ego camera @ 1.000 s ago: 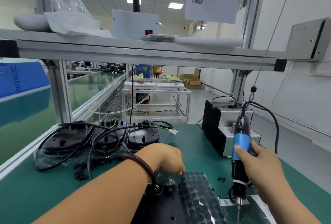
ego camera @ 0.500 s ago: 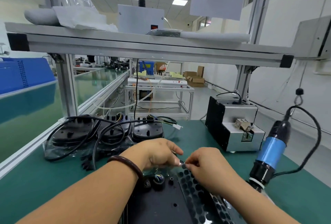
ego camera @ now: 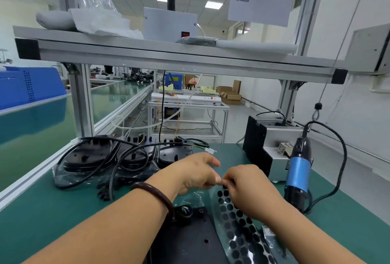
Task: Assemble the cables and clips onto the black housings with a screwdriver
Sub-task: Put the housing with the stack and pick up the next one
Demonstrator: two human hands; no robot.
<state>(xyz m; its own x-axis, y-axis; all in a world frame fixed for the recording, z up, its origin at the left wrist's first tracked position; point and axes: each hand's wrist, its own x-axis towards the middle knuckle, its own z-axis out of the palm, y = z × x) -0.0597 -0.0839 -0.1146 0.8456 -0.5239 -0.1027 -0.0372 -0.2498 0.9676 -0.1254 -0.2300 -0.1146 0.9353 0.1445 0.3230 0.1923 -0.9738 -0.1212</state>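
My two forearms reach in from the bottom edge and meet over the middle of the green mat (ego camera: 42,221), knuckles up, wrists nearly level. My left hand (ego camera: 198,171) comes in on a slant from the lower left, a dark bracelet (ego camera: 156,194) round its wrist. Its forefinger stretches forward, loose and almost straight, while the thumb tucks across to touch the fingertips of my right hand (ego camera: 249,187). Whether that thumb pinches anything I cannot tell; the spot where the hands touch is too small to read.

My right hand is curled, back of the hand toward me, fingers bent down and pinching the far edge of the sheet of black round pads (ego camera: 238,228). The sheet runs from those fingers back toward me, passing under my right wrist.

The black housing (ego camera: 190,240) I am working on lies flat just below my hands, beside the sheet, partly covered by my left forearm. More housings (ego camera: 135,156) sit together at the back left of the mat, with black cables (ego camera: 114,158) looped over them. The blue screwdriver (ego camera: 298,171) hangs nearly upright just right of my right hand, with neither hand on it, in front of a metal box (ego camera: 272,145)
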